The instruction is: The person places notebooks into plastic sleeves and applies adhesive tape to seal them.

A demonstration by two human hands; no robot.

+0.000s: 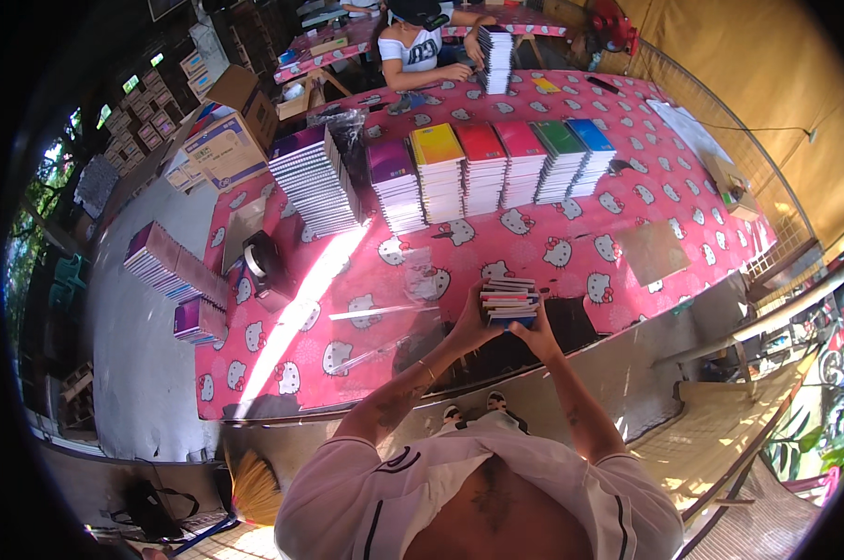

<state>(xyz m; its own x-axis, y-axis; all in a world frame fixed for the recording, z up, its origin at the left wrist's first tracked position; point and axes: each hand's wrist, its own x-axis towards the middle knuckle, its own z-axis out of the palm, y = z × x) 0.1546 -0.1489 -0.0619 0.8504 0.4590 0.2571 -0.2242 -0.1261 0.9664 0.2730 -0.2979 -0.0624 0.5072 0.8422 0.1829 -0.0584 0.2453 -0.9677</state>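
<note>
Between my two hands I hold a small stack of notebooks (509, 301), their pale page edges and several cover colours facing up. My left hand (475, 317) is closed on the stack's left side, and my right hand (537, 334) grips its right side. The stack is over the near edge of the pink table. Farther off stands a row of notebook stacks: purple (391, 163), yellow (437, 145), red (481, 143), pink (521, 139), green (559, 138) and blue (592, 136). A taller spiral-bound purple stack (300, 145) leans at their left.
The pink patterned tablecloth (515, 247) covers the table. A tape dispenser (265, 266) and more purple notebooks (165, 257) lie left, near a cardboard box (226, 149). Across the table a person (417, 56) sits by a notebook stack (496, 61). A brown sheet (652, 252) lies right.
</note>
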